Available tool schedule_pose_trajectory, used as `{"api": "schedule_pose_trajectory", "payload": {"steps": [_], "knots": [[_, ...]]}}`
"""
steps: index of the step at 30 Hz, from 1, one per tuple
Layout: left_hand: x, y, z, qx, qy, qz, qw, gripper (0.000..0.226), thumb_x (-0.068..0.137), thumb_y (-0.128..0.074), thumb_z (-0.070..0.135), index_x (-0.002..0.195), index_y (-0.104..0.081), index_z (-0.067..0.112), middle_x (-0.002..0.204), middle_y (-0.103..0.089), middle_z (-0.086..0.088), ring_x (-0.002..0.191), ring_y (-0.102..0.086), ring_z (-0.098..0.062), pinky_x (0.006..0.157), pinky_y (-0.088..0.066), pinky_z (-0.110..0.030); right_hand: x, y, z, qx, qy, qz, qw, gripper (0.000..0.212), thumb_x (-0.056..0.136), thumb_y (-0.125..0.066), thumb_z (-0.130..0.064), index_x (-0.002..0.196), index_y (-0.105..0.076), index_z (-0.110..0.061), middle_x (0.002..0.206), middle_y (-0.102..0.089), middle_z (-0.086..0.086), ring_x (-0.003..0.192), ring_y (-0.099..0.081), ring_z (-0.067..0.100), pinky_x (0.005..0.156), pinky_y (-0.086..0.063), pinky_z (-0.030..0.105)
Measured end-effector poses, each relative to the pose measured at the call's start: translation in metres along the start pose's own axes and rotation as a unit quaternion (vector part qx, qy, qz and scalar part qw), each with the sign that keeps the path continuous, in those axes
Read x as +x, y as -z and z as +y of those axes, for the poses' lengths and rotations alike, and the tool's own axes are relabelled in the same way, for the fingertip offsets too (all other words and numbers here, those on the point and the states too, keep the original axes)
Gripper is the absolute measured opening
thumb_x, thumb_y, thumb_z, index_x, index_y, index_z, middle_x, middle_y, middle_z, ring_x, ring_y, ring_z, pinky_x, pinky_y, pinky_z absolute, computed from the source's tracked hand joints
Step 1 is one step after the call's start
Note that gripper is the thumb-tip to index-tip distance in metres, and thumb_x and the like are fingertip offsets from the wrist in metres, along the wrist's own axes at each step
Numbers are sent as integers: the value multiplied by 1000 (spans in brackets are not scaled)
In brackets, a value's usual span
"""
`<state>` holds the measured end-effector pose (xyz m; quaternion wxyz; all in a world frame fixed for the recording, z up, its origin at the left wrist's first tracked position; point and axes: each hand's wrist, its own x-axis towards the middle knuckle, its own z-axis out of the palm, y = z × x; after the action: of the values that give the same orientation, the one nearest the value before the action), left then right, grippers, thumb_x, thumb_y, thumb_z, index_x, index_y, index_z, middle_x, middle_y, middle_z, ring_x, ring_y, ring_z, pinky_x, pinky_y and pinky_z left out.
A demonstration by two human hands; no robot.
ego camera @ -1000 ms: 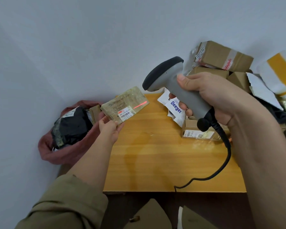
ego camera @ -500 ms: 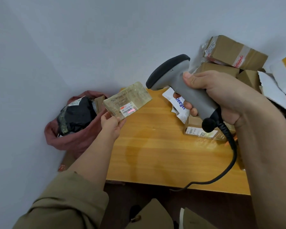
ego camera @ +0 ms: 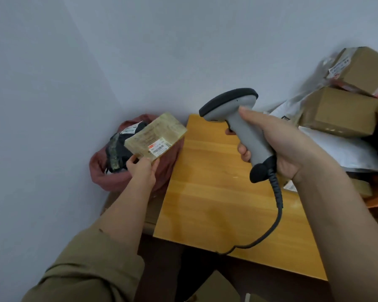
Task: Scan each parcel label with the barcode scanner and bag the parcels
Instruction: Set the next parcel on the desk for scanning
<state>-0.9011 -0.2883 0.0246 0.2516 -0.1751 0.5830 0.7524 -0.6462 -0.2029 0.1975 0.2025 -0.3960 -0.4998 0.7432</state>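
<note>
From the head camera, the person's left hand (ego camera: 142, 168) reaches forward from an olive sleeve (ego camera: 90, 269) and pinches the near corner of a small parcel (ego camera: 155, 136) wrapped in yellowish clear tape, thumb on the upper face and fingers curled beneath. The parcel is held in the air, tilted, above a reddish-pink bag (ego camera: 109, 177) that sits in the corner of the grey walls, just beside the left edge of the wooden table (ego camera: 216, 203). Its white label (ego camera: 159, 148), with an orange-red strip and a barcode, faces up toward the camera. Inside the bag lies a black-wrapped parcel (ego camera: 118, 149) with its own white label on top.

The right hand (ego camera: 277, 149) is wrapped around the grey handle of the barcode scanner (ego camera: 238, 118) — fingers curled around the front of the grip, thumb against the neck. The scanner is held above the table, well apart from the parcel, its dark head turned to the left toward it. A black cable (ego camera: 275, 214) runs from the butt of the handle down over the near table edge.

At the right end of the table, brown cardboard boxes (ego camera: 340, 112) are stacked on and beside white mailer bags (ego camera: 336, 149) — the pile leans against the back wall.
</note>
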Motion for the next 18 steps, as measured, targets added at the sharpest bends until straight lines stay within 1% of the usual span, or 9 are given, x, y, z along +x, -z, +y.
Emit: {"api": "schedule_pose_trajectory", "payload": {"steps": [3,5,7,10,12,14,16,17,18], "knots": [[34,-6,19,-68,-31,62,995,55,93,-52,-3,142,-37,15,141,-41,-10,105,-51,-23,81,-56,-30,27,-18,5,-3,-15,17,1000,46,95,-63,-38,123,-58,-2,101,-60,11,51,-52,14,43,-45,22],[58,-11,34,-122,-26,71,990,56,94,-51,1,145,-33,16,143,-40,-10,110,-51,-25,87,-54,-33,49,-33,4,-2,-21,30,999,45,94,-64,-36,123,-58,-2,100,-60,11,50,-52,13,43,-45,22],[80,-14,46,-126,-15,68,990,56,96,-48,3,147,-30,16,144,-38,-10,115,-50,-27,90,-52,-33,70,-51,2,-1,-26,37,999,44,93,-66,-35,122,-58,-3,100,-61,11,51,-52,13,43,-46,23],[113,-15,51,-47,-1,55,997,57,90,-56,-3,142,-37,12,140,-43,-10,109,-50,-23,90,-53,-32,97,-74,0,-6,-32,40,999,45,93,-67,-35,120,-59,-1,98,-62,11,51,-52,13,43,-46,23],[136,-17,47,15,39,34,999,55,86,-61,-8,135,-45,9,137,-47,-12,109,-51,-24,93,-54,-36,110,-83,3,-11,-38,42,998,45,93,-66,-34,119,-59,1,97,-61,12,51,-52,13,43,-45,23],[158,-19,40,108,97,40,989,56,85,-61,-10,136,-45,6,138,-47,-17,111,-52,-30,95,-52,-42,120,-88,7,-26,-50,50,997,44,93,-66,-35,117,-60,2,97,-59,14,51,-52,13,43,-45,23],[171,-21,33,255,156,42,953,56,88,-66,3,138,-42,4,139,-46,-19,120,-51,-35,96,-50,-46,128,-90,11,-41,-64,62,995,46,93,-66,-35,118,-59,3,97,-58,16,52,-52,13,43,-46,23],[173,-21,29,324,176,28,929,54,91,-68,16,137,-44,2,136,-49,-19,118,-53,-36,92,-51,-46,131,-91,12,-45,-69,68,994,48,92,-67,-35,119,-58,3,98,-57,16,52,-52,13,43,-45,23],[176,-21,26,383,185,1,905,53,92,-66,29,133,-49,0,128,-54,-19,110,-58,-37,84,-53,-45,134,-91,13,-47,-72,72,994,48,92,-67,-35,120,-58,4,98,-57,15,52,-52,13,43,-45,23]]}}
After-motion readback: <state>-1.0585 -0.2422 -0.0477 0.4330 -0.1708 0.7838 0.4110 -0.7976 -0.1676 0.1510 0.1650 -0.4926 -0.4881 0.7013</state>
